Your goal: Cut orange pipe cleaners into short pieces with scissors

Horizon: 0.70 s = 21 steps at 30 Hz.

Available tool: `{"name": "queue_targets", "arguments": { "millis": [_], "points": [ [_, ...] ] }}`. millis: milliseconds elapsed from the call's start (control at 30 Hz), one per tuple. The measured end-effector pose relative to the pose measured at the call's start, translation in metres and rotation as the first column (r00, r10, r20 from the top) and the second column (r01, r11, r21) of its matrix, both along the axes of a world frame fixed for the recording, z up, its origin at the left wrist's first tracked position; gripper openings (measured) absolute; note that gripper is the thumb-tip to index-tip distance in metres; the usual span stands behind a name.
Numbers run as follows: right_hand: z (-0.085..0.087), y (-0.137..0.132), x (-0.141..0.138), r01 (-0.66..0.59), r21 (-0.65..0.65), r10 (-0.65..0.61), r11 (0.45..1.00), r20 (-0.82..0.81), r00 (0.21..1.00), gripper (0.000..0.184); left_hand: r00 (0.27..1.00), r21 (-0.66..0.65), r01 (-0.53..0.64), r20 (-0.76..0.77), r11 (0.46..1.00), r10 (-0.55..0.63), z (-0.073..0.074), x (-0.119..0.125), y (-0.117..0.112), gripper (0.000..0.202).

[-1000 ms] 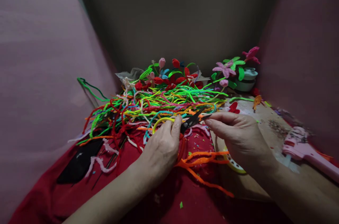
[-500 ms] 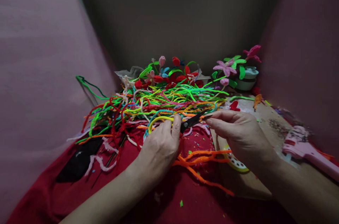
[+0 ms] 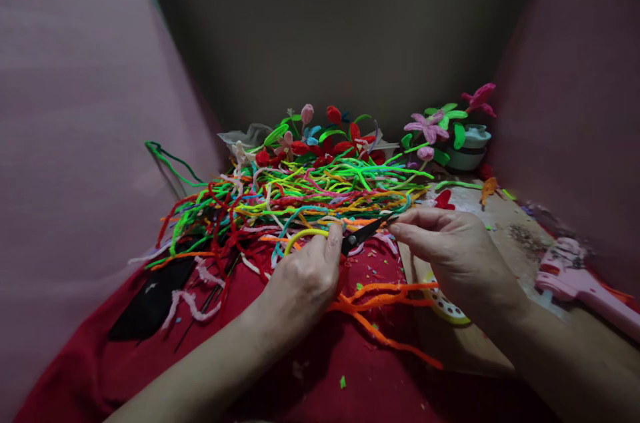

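My left hand [image 3: 305, 279] is closed round a pair of scissors with yellow handle loops [image 3: 300, 236] and black blades [image 3: 367, 231] that point right and look shut. My right hand [image 3: 450, 249] meets the blade tips with pinched fingers; what they hold is too small to make out. Both hands hover over a red cloth [image 3: 280, 369], just in front of a big tangle of coloured pipe cleaners [image 3: 300, 196]. Loose orange pipe cleaners [image 3: 385, 303] lie under and between the hands.
Finished pipe-cleaner flowers [image 3: 325, 139] stand behind the pile, and more flowers sit in a small pale pot [image 3: 467, 149] at back right. A pink glue gun [image 3: 580, 283] lies on a brown board [image 3: 500, 243] at right. A black cloth piece [image 3: 150, 303] lies at left. Pink walls close in on both sides.
The scissor blades, open a second ago, have closed. Both hands stay almost in place, and the view has shifted only slightly.
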State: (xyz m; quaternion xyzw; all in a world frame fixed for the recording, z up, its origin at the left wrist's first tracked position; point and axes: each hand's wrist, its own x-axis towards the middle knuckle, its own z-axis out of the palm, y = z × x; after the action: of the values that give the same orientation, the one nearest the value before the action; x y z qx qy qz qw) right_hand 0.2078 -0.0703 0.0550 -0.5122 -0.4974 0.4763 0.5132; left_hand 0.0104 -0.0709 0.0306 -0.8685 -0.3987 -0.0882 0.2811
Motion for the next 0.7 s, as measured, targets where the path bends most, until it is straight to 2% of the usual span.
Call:
{"name": "queue_targets", "arguments": {
  "millis": [300,367,433,500,567,633,700],
  "points": [
    [0.003,-0.004,0.000,-0.032,0.047,0.028,0.998,0.087,0.996,0.012,0.996,0.007,-0.017,0.084,1.000,0.017,-0.004,0.004,0.002,0.044],
    [0.004,-0.005,0.000,-0.019,0.062,0.013,0.998,0.097,0.995,0.011,0.989,-0.046,-0.002,0.147,0.999,0.009,-0.005,0.000,0.006,0.044],
    [0.005,-0.006,0.000,0.011,0.084,-0.020,0.996,0.109,0.994,0.011,0.956,-0.139,0.013,0.293,0.990,0.028,-0.004,-0.006,0.011,0.043],
    [0.005,-0.006,0.001,0.031,0.101,-0.043,0.994,0.114,0.993,0.011,0.869,-0.241,0.025,0.485,0.970,0.098,0.000,-0.012,0.016,0.043],
    [0.005,-0.006,0.001,0.024,0.098,-0.035,0.995,0.104,0.994,0.013,0.743,-0.337,0.075,0.646,0.939,0.173,0.004,-0.014,0.020,0.044],
    [0.005,-0.006,0.001,-0.013,0.079,0.007,0.997,0.083,0.997,0.015,0.582,-0.383,0.199,0.787,0.902,0.206,0.010,-0.010,0.019,0.045],
    [0.005,-0.007,0.000,-0.078,0.057,0.076,0.995,0.041,0.996,0.016,0.384,-0.371,0.370,0.896,0.852,0.223,0.015,-0.003,0.015,0.045]
  ]
}}
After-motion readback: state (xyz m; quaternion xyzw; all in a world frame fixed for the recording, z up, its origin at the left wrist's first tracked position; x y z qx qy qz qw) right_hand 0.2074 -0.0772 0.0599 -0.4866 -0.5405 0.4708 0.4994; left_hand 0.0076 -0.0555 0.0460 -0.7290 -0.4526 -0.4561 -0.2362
